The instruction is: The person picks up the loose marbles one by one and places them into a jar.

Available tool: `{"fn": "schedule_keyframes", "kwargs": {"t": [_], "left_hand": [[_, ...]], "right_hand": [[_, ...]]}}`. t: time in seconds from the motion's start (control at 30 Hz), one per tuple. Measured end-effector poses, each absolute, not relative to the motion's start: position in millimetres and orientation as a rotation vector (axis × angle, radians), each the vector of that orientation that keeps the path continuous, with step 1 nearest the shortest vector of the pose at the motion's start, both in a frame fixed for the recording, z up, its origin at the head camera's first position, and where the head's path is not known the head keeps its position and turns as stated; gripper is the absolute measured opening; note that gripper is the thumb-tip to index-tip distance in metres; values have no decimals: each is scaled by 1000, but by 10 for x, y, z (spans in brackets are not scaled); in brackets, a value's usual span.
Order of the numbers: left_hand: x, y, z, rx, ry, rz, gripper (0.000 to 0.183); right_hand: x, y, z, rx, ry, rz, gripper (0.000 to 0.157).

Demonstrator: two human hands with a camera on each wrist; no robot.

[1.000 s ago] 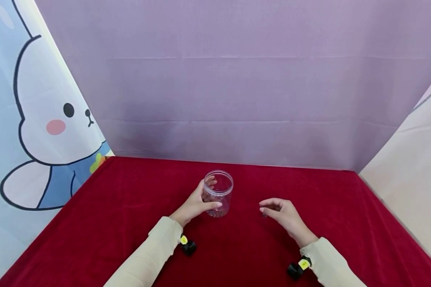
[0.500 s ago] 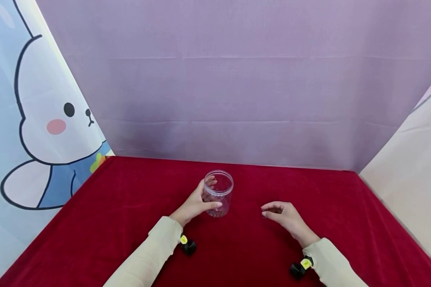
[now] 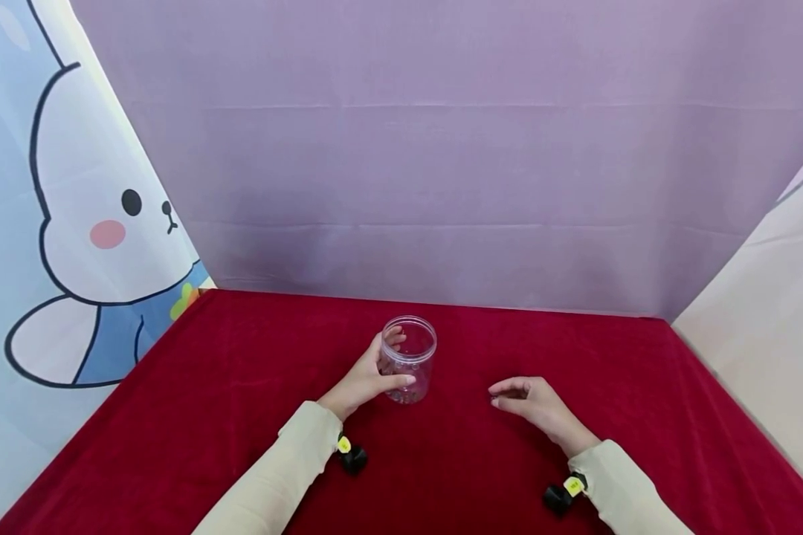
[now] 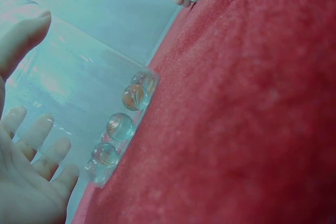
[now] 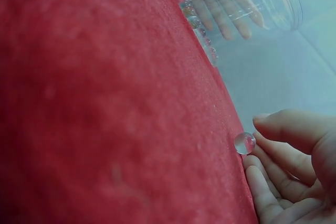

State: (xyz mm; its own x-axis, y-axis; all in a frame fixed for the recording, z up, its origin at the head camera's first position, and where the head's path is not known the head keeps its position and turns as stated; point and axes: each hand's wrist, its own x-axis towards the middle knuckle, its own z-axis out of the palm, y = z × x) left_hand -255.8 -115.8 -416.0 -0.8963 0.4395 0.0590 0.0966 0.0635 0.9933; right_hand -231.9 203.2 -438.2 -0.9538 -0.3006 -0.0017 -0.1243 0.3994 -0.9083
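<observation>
A clear wide-mouthed jar [image 3: 408, 368] stands upright on the red cloth. My left hand [image 3: 371, 375] holds it round the side, thumb in front and fingers behind. Several glass marbles [image 4: 121, 126] with coloured swirls lie on its bottom. To the right of the jar, my right hand [image 3: 538, 409] is low over the cloth, thumb and fingertips bent with a gap between them. A single clear marble [image 5: 244, 143] with a pinkish patch is right at those fingertips. In the right wrist view the thumb tip stands a little off it.
Red cloth [image 3: 274, 334] covers the whole table. A plain lilac curtain [image 3: 401, 186] hangs behind it. At the left is a backdrop with a cartoon rabbit [image 3: 107, 200], and a pale sheet [image 3: 769, 319] hangs at the right.
My right hand has shifted slightly down and to the right, so the marble that showed below its thumb is now between the fingertips. The left hand and jar have stayed put.
</observation>
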Motion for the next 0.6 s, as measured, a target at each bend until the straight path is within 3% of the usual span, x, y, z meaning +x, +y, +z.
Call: {"fn": "schedule_keyframes", "kwargs": {"t": [0.6], "left_hand": [[-2548, -1152, -4136, 549, 2083, 1907, 91]], "right_hand": [[-2329, 2062, -4381, -543, 2600, -1433, 26]]}}
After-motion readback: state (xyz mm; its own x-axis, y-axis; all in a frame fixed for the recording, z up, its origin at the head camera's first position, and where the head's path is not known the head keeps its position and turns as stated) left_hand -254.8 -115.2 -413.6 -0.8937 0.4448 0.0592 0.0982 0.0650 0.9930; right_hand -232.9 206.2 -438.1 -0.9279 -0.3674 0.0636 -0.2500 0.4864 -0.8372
